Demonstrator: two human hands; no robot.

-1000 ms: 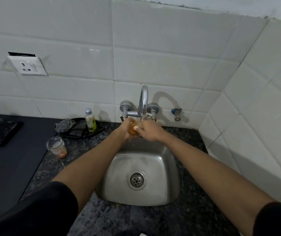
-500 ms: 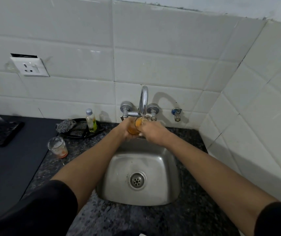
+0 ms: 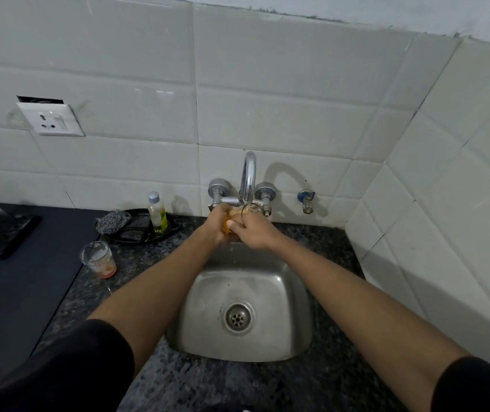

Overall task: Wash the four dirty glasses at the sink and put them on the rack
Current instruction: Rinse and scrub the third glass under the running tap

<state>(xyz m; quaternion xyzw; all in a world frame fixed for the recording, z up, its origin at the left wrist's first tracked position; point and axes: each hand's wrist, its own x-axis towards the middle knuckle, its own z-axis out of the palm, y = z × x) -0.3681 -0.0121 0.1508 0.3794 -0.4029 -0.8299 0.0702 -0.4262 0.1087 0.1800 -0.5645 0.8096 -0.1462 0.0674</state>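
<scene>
Both hands (image 3: 218,226) (image 3: 252,231) clasp an orange-stained glass (image 3: 233,220) under the tap (image 3: 248,176), fingers hiding most of it.

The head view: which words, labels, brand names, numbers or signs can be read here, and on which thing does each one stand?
No text can be read in this picture.
The small bottle behind the sink has a yellow-green label, but its print is too small and blurred to read.
The wall socket, the tap and the dirty glass on the counter show no words or numbers.
</scene>
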